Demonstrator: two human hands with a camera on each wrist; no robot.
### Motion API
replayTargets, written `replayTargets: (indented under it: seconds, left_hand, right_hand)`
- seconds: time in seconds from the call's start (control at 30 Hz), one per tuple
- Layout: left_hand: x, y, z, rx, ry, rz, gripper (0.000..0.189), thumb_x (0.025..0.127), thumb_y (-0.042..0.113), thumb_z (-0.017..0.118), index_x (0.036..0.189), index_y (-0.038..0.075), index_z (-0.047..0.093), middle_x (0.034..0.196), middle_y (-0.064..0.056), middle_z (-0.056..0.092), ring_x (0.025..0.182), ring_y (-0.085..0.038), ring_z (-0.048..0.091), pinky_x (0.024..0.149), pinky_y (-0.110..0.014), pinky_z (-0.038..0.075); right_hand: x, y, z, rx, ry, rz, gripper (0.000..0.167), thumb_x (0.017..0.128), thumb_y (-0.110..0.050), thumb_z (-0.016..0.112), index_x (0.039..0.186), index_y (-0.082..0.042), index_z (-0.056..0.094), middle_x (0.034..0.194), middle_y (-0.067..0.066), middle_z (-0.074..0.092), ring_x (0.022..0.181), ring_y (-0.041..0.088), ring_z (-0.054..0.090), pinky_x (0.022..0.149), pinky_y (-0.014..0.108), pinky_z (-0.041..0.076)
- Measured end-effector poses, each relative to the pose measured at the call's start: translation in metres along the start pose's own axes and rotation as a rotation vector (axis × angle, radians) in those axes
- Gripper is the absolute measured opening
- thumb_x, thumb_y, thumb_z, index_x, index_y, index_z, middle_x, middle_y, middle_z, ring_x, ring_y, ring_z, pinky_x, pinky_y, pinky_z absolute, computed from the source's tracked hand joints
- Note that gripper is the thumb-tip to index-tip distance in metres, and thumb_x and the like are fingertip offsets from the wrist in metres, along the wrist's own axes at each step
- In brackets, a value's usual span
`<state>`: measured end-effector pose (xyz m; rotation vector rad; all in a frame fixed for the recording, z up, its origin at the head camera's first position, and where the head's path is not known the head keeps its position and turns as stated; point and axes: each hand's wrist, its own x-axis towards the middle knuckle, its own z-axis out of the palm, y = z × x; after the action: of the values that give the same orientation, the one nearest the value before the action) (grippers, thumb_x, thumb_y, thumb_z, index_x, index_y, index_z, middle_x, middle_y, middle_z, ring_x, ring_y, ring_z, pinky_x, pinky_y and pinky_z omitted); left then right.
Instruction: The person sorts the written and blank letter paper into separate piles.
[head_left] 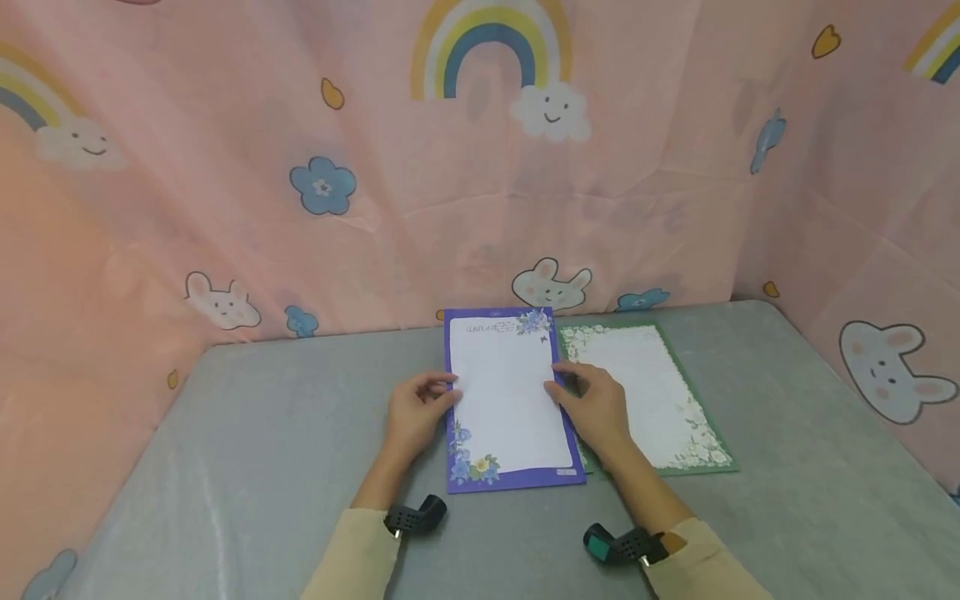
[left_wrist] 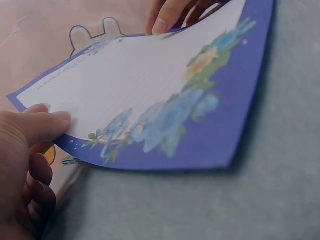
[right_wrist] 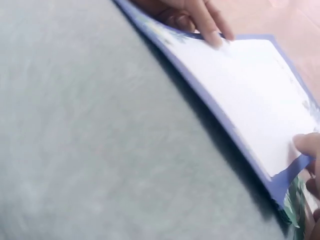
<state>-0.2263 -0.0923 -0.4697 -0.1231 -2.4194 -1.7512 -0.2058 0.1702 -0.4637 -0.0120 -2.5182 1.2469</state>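
Note:
A sheet of letter paper (head_left: 506, 400) with a purple border and blue flowers is held between both hands. My left hand (head_left: 416, 412) pinches its left edge, with the thumb on top, as the left wrist view shows. At the opposite edge my right hand (head_left: 596, 408) pinches it the same way, thumb over the white face. The sheet bows slightly, and its near edge is a little above the table in the left wrist view. Partly beneath it and to the right lies green-bordered letter paper (head_left: 630, 383) with white flowers. Some of the green paper is hidden under the purple sheet and my right hand.
The grey tabletop (head_left: 262, 467) spreads out on both sides of the papers. A pink curtain (head_left: 420, 242) printed with rainbows, rabbits and flowers hangs behind the table and along its sides. Each wrist wears a black camera band (head_left: 416, 517).

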Motion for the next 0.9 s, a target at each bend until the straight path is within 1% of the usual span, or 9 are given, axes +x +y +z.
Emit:
replayTargets:
  seconds: [0.07, 0.1, 0.17, 0.23, 0.37, 0.5, 0.6, 0.77, 0.9]
  left_hand:
    - [0.0001, 0.0002, -0.0012, -0.026, 0.001, 0.004, 0.018, 0.083, 0.008, 0.081, 0.100, 0.009, 0.077, 0.082, -0.009, 0.069, 0.063, -0.008, 0.052, 0.057, -0.018, 0.042]
    - [0.0000, 0.0005, -0.0017, -0.036, 0.001, 0.007, 0.018, 0.083, 0.008, 0.081, 0.100, 0.009, 0.077, 0.082, -0.009, 0.069, 0.063, -0.008, 0.052, 0.057, -0.018, 0.042]
    - [0.0003, 0.0004, -0.0026, -0.053, 0.002, 0.007, 0.018, 0.083, 0.008, 0.081, 0.100, 0.008, 0.077, 0.082, -0.009, 0.069, 0.063, -0.008, 0.052, 0.057, -0.018, 0.042]
    - [0.0006, 0.0001, -0.0031, -0.064, 0.002, 0.009, 0.018, 0.083, 0.008, 0.081, 0.100, 0.008, 0.077, 0.081, -0.007, 0.068, 0.062, -0.008, 0.052, 0.057, -0.018, 0.042]
    - [0.0012, 0.0001, -0.0039, -0.081, 0.002, 0.016, 0.019, 0.082, 0.007, 0.082, 0.100, 0.006, 0.077, 0.081, -0.007, 0.069, 0.061, -0.006, 0.052, 0.055, -0.018, 0.042]
    - [0.0017, 0.0009, -0.0046, -0.095, -0.005, 0.015, 0.020, 0.082, 0.006, 0.082, 0.101, 0.005, 0.076, 0.081, -0.009, 0.069, 0.060, -0.006, 0.051, 0.055, -0.018, 0.042]
    - [0.0018, 0.0015, -0.0051, -0.099, -0.013, 0.005, 0.020, 0.083, 0.007, 0.081, 0.101, 0.004, 0.076, 0.082, -0.009, 0.069, 0.061, -0.006, 0.051, 0.055, -0.018, 0.042]
    - [0.0023, 0.0023, -0.0056, -0.105, -0.021, -0.007, 0.016, 0.087, 0.008, 0.078, 0.102, 0.003, 0.076, 0.082, -0.008, 0.069, 0.062, -0.006, 0.052, 0.057, -0.019, 0.043]
    - [0.0018, 0.0034, -0.0061, -0.110, -0.026, -0.013, 0.013, 0.089, 0.008, 0.076, 0.101, 0.003, 0.076, 0.082, -0.007, 0.068, 0.063, -0.006, 0.053, 0.058, -0.019, 0.044]
  right_hand:
    - [0.0004, -0.0004, -0.0005, 0.080, 0.024, 0.028, 0.027, 0.088, -0.016, 0.079, 0.114, -0.008, 0.076, 0.115, 0.014, 0.076, 0.105, 0.027, 0.070, 0.094, 0.037, 0.055]
    - [0.0005, -0.0005, -0.0007, 0.117, 0.032, 0.037, 0.025, 0.089, -0.015, 0.078, 0.112, -0.009, 0.076, 0.112, 0.012, 0.077, 0.099, 0.020, 0.070, 0.089, 0.030, 0.056]
    - [0.0010, -0.0007, -0.0013, 0.174, 0.045, 0.030, 0.021, 0.090, -0.014, 0.077, 0.110, -0.010, 0.077, 0.105, 0.010, 0.078, 0.086, 0.010, 0.066, 0.079, 0.020, 0.053]
    - [0.0014, 0.0000, -0.0016, 0.215, 0.047, 0.016, 0.018, 0.090, -0.014, 0.076, 0.108, -0.010, 0.078, 0.100, 0.011, 0.078, 0.078, 0.004, 0.062, 0.070, 0.015, 0.048]
    - [0.0021, -0.0004, -0.0019, 0.252, 0.034, 0.025, 0.018, 0.092, -0.015, 0.075, 0.109, -0.009, 0.078, 0.098, 0.013, 0.077, 0.070, 0.003, 0.058, 0.064, 0.016, 0.047]
    - [0.0035, -0.0018, -0.0021, 0.277, 0.029, 0.078, 0.019, 0.093, -0.011, 0.073, 0.110, -0.004, 0.077, 0.108, 0.016, 0.077, 0.069, 0.002, 0.056, 0.063, 0.016, 0.046]
    - [0.0048, -0.0014, -0.0027, 0.300, 0.033, 0.100, 0.019, 0.093, -0.009, 0.072, 0.110, -0.002, 0.077, 0.112, 0.018, 0.076, 0.071, 0.003, 0.056, 0.065, 0.015, 0.046]
    - [0.0053, -0.0006, -0.0047, 0.325, 0.035, 0.128, 0.019, 0.094, -0.014, 0.073, 0.110, -0.005, 0.078, 0.114, 0.014, 0.076, 0.082, 0.000, 0.060, 0.072, 0.013, 0.048]
    - [0.0051, 0.0001, -0.0061, 0.374, 0.026, 0.156, 0.023, 0.094, -0.021, 0.073, 0.112, -0.006, 0.077, 0.115, 0.012, 0.076, 0.091, 0.000, 0.065, 0.077, 0.013, 0.051]
